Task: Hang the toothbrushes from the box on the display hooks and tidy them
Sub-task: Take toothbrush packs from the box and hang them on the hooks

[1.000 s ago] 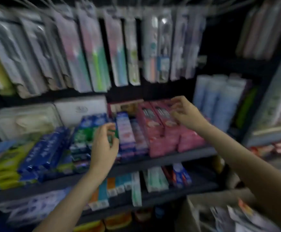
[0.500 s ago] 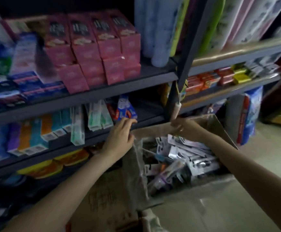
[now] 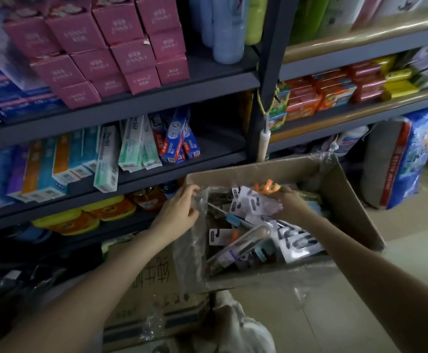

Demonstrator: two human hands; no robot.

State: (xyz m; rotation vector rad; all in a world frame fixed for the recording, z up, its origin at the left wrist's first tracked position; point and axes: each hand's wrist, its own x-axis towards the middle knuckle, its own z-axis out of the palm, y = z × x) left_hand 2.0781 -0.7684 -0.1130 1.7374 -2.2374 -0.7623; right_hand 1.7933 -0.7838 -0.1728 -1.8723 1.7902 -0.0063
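View has dropped from the hanging rows and pink cartons to the box; both my hands came down off the shelf stock and are now at the open brown cardboard box (image 3: 345,189) on the floor by the dark metal shelving unit (image 3: 157,100).

My right hand (image 3: 288,203) is inside the box, fingers curled round a small bunch of carded toothbrush packs (image 3: 252,203), white backing cards with dark hang slots, an orange bristle head (image 3: 266,187) sticking up just above my fingers. The bunch looks raised a little off the pile, not clear of the box. My left hand (image 3: 179,212) pinches the crumpled clear plastic liner (image 3: 197,240) at the box's left wall, fingers loosely curled, pulling it aside.

Progress: early to middle, my guess. The box holds a big loose heap of blister-packed toothbrushes (image 3: 256,243), lying crossed in all directions below and nearer me than the gripped bunch. Display hooks are out of view now, so I can't tell how many packs are hung or how tidy the rows are.

Left to do: lift this bunch, carry it up, thread the slots on hooks, repeat, then straighten. Around: pink cartons (image 3: 111,44) above, toothpaste boxes (image 3: 106,156) on the middle shelf.
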